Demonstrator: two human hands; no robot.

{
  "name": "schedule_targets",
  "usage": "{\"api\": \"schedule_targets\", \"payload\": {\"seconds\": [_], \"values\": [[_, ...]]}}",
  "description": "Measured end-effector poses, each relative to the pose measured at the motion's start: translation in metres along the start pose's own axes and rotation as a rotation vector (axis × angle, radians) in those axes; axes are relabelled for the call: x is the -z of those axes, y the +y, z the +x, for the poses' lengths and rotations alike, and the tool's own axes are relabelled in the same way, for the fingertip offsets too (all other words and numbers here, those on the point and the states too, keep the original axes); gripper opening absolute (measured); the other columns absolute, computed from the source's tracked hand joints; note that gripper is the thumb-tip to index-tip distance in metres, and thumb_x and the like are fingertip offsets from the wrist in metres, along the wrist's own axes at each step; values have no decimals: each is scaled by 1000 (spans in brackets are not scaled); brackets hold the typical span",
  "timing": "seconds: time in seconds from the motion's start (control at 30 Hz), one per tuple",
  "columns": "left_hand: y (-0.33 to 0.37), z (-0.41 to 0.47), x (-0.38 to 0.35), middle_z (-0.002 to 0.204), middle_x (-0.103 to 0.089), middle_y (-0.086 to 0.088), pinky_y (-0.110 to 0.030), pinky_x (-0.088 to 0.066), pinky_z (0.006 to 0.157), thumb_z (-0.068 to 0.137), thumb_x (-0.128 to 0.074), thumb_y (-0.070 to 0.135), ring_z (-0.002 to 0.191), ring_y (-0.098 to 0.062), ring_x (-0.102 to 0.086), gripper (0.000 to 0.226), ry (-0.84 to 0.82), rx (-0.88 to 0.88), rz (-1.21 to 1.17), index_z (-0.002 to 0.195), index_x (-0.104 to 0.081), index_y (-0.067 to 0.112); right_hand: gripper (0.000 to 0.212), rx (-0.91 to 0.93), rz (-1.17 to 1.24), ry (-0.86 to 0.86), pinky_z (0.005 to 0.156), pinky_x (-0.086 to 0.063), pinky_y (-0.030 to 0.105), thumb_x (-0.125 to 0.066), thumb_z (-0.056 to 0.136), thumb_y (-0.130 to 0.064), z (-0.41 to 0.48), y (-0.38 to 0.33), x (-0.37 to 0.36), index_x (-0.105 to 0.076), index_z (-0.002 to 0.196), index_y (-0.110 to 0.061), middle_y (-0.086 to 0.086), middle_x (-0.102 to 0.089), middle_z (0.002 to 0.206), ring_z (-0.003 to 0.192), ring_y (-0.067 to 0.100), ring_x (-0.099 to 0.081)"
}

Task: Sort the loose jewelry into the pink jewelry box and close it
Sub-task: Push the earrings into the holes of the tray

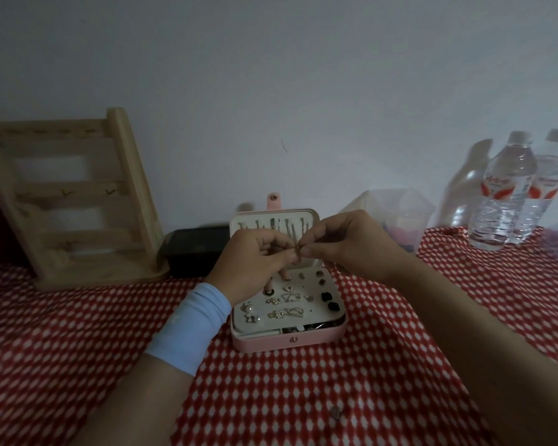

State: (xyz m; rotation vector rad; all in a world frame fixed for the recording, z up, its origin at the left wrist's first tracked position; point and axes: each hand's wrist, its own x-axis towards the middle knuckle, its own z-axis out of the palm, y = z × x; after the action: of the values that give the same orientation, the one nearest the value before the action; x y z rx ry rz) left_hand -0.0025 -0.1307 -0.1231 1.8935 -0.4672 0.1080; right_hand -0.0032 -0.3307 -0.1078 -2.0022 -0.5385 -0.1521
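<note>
The pink jewelry box (287,341) stands open in the middle of the red-and-white cloth, its lid upright with several necklaces hanging inside. Earrings and small pieces (285,305) lie on its white tray. Above the tray, my left hand (255,262) and my right hand (348,243) meet and pinch a thin chain (295,243) between their fingertips. A small loose piece (335,412) lies on the cloth near me.
A wooden jewelry stand (78,201) rises at the back left, a black tray (195,249) beside it. A clear plastic container (397,214) sits behind my right hand. Two water bottles (509,194) stand at the back right.
</note>
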Motion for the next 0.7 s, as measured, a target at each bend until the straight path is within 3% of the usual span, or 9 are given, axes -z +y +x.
{"api": "schedule_targets", "payload": {"seconds": [0.23, 0.33, 0.4, 0.5, 0.7], "values": [[-6, 3, -4, 76, -72, 2, -23, -51, 48, 85, -73, 10, 62, -7, -67, 11, -16, 17, 72, 85, -73, 21, 5, -10, -164, -20, 81, -61, 45, -79, 85, -18, 4, 6, 3, -79, 90, -17, 0, -78, 84, 84, 31, -73], [-10, 4, -2, 81, -70, 11, -15, -49, 62, 86, -73, 18, 72, 2, -64, 10, -25, -18, 248, 89, -74, 27, 4, -46, -269, -61, 78, -60, 27, -77, 86, -22, 4, 11, 6, -78, 90, -21, -4, -77, 84, 81, 14, -73], [-12, 4, 1, 85, -68, 16, -10, -44, 71, 87, -71, 22, 79, 4, -60, 10, -24, -45, 387, 90, -74, 31, 6, -71, -391, -130, 69, -52, 11, -75, 88, -21, 3, 11, 3, -78, 92, -25, -12, -74, 83, 77, -2, -68], [-12, 3, 3, 88, -65, 20, -9, -42, 75, 89, -69, 20, 86, 3, -59, 11, -69, -70, 472, 89, -73, 30, 10, -96, -481, -183, 63, -44, 4, -75, 88, -21, 3, 14, -3, -77, 93, -29, -16, -72, 83, 71, -12, -62], [-17, 3, 1, 101, -64, 11, -27, -40, 97, 92, -65, 25, 103, -9, -51, 13, -169, -128, 644, 98, -76, 28, 13, -97, -503, -209, 61, -45, 5, -74, 89, -15, 3, 13, -10, -79, 98, -22, -20, -67, 79, 65, -16, -59]]}}
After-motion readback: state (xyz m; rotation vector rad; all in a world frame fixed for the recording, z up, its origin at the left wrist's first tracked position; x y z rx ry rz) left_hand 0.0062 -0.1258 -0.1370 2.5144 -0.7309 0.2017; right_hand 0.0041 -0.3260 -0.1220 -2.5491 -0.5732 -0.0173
